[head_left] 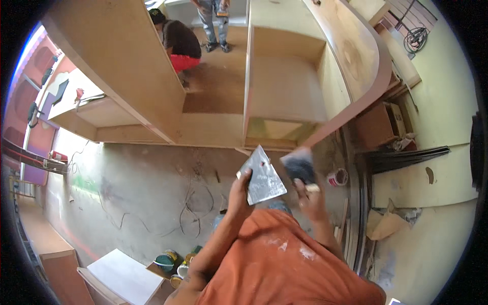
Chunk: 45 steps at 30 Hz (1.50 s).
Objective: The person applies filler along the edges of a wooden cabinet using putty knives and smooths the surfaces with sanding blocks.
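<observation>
My left hand (240,192) grips a flat grey metal plate (265,179) by its left edge, thumb on top. The plate has pale smears and a small dark reddish spot, and is tilted in front of my body. To its right, my right hand (309,201) is closed around the handle of a wide putty knife (299,166), its blade dark and blurred by motion. The blade points away from me and is apart from the plate. Just beyond both hands stands a large unpainted plywood cabinet (213,129) with open compartments.
A crouching person (180,43) and a standing person (213,25) are beyond the cabinet. Loose cables (190,203) lie on the concrete floor (147,178). A small bucket (337,177) stands at right; paint cans (165,260) and a white board (124,274) are at lower left.
</observation>
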### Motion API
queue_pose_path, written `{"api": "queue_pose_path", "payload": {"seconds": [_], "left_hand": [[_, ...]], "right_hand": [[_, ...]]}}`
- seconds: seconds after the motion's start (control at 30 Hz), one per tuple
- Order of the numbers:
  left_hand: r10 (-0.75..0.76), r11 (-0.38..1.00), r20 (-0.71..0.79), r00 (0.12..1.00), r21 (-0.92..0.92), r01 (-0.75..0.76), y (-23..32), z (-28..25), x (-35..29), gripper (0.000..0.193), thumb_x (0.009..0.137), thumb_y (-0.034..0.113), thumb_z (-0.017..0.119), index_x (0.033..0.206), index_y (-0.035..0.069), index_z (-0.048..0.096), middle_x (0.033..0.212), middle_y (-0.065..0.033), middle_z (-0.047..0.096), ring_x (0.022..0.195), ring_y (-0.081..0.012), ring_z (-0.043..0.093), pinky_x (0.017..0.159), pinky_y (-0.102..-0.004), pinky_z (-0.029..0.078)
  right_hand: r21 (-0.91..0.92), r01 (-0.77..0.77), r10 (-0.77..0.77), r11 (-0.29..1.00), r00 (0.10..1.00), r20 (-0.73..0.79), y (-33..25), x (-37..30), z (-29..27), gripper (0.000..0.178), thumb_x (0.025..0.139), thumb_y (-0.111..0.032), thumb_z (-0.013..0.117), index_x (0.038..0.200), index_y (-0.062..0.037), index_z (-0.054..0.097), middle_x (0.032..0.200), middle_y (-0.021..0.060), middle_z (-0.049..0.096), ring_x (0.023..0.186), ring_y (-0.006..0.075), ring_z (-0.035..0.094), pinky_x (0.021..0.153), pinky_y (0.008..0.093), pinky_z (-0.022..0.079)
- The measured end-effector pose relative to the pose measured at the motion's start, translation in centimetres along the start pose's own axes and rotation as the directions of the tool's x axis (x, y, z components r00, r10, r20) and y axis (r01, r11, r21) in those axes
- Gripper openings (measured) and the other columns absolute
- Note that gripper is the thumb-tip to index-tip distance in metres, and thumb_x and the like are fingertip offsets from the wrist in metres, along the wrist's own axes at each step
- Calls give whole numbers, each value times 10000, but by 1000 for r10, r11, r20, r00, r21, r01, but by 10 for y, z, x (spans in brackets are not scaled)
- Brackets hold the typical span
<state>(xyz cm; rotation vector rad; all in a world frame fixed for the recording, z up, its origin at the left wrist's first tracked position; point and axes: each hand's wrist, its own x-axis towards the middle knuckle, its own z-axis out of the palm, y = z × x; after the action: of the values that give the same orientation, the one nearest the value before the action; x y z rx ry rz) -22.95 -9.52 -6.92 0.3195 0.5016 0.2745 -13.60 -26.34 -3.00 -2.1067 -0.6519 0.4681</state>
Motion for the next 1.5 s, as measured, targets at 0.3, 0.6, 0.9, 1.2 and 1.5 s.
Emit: {"api": "queue_pose_path", "payload": {"seconds": [0.3,0.6,0.9,1.2,1.5], "left_hand": [[22,994,13,1000,111,-24,-4,6,-5,333,935,276,520,1159,29,539,1063,-104,623,911,-190,633,794,-347,528],[74,942,30,997,325,-79,-14,20,6,368,941,298,512,1163,5,521,1009,-45,618,869,-137,607,771,-298,500],[-16,990,-6,1000,140,16,-28,31,5,319,937,260,519,1133,8,528,991,-69,625,862,-174,628,785,-315,513],[-57,969,42,997,241,45,-27,31,5,309,935,267,522,1108,11,534,988,-59,621,853,-162,621,784,-317,509],[-138,983,88,986,130,126,-6,28,-9,369,942,312,501,1161,16,531,1087,-108,612,931,-200,620,867,-348,494]], "right_hand": [[246,-163,147,955,986,81,49,6,6,212,865,-74,556,1025,61,583,921,93,639,818,161,594,671,269,457],[-44,453,-448,891,890,80,46,21,2,286,914,-142,519,1177,-32,541,1056,91,601,962,168,561,850,338,439],[249,405,-383,880,914,-132,28,18,-3,255,954,-178,476,1147,-30,552,1003,139,604,969,178,559,844,336,430],[54,523,-457,851,786,-416,11,-2,17,306,879,-136,553,1174,-54,538,1046,165,614,1008,295,588,887,380,444],[898,-358,-52,-257,933,357,88,5,9,339,882,-359,568,991,-39,593,801,90,659,579,222,619,509,286,496]]}}
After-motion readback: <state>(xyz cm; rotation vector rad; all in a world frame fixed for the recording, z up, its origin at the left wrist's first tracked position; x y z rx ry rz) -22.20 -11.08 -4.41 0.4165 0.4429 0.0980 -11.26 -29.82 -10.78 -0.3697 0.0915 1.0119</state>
